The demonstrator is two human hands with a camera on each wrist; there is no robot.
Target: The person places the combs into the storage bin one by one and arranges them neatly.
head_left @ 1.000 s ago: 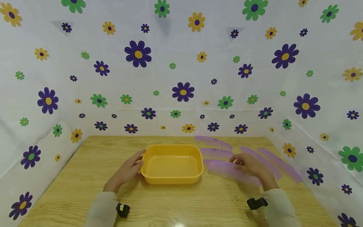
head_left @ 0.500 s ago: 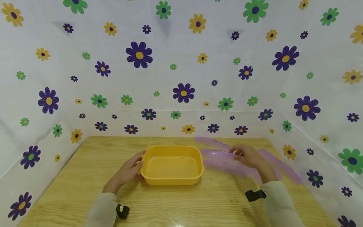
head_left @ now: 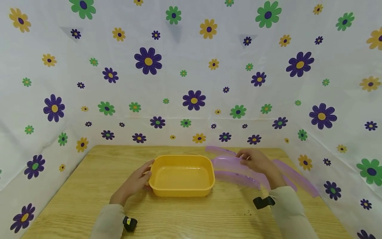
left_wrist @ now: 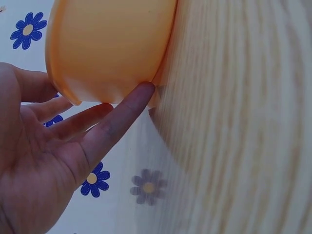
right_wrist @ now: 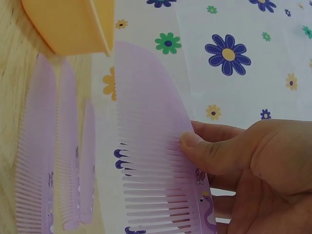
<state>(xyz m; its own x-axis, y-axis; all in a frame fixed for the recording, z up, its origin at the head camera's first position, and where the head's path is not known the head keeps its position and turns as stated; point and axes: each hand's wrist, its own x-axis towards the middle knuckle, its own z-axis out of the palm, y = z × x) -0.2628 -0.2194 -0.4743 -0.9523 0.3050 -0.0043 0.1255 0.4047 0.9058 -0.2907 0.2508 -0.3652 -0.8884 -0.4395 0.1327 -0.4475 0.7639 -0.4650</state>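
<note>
White cloth (head_left: 167, 83) printed with purple, green and yellow flowers rises behind and to both sides of a wood-grain table (head_left: 179, 217), and near the middle of that table sits a yellow rectangular tub (head_left: 181, 192) with rounded corners. At the tub's left end the left hand (head_left: 135, 182) rests against the outer wall, its fingers (left_wrist: 122, 112) mostly straight and spread, their tips touching the plastic rather than clamped round it. On the other side the right hand (head_left: 256, 162) grips a translucent lilac comb (right_wrist: 151, 112) by its spine, thumb on the near face and fingers behind; the comb is held raised from the table, its free end close to the tub's right end, and a small bird and a butterfly are printed along the spine. More lilac combs lie to the right of the tub: a front comb (head_left: 237, 179) with its teeth toward the person, a rear comb (head_left: 219, 149) near the cloth, and an outermost comb (head_left: 298, 176) slanting past the right forearm, with a part-hidden comb (head_left: 289, 183) beside it. Both cuffs are pale, each with a black device (head_left: 264, 202) at the wrist, and a few dark specks (head_left: 249, 212) dot the wood near the right one
</note>
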